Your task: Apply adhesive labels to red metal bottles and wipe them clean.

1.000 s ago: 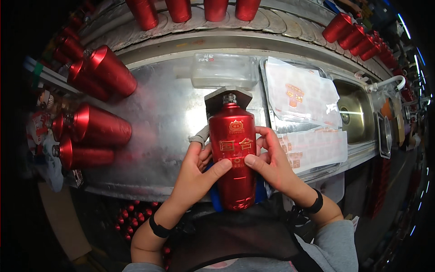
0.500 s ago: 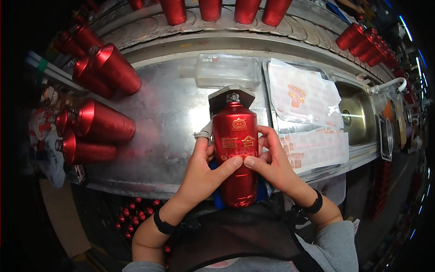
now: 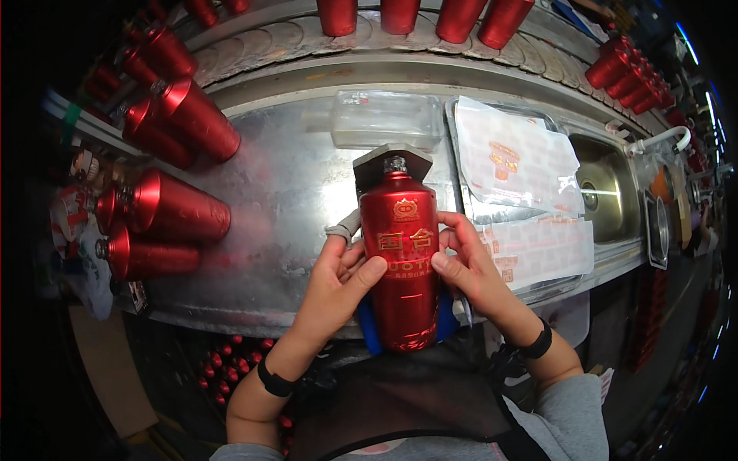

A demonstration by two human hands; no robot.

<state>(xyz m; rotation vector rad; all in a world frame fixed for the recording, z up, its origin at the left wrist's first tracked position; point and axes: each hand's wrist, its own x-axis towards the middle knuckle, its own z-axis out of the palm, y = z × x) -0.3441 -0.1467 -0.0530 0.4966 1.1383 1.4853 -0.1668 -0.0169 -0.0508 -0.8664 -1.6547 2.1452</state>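
A glossy red bottle (image 3: 400, 300) with gold lettering on its front lies in front of me, its clear threaded neck pointing away. Behind its neck is a dark angular metal holder (image 3: 419, 163), and blue material (image 3: 370, 330) shows beneath its base. My left hand (image 3: 336, 276) grips the bottle's left side, thumb along the edge of the front and a grey cover on one finger. On the opposite side my right hand (image 3: 470, 269) holds it with thumb and curled fingers. The fingertips behind the bottle are partly hidden.
Several red bottles (image 3: 181, 206) lie on the metal table's left. A clear plastic box (image 3: 384, 121) stands behind the holder. Printed sheets (image 3: 515, 157) lie on a tray at right, beside a sink (image 3: 607, 180) with a white faucet (image 3: 667, 140). A conveyor (image 3: 288, 46) carries bottles along the back.
My thumbs have moved apart from the middle of the bottle's front to its sides, uncovering more gold lettering. The bottles on the conveyor have shifted right.
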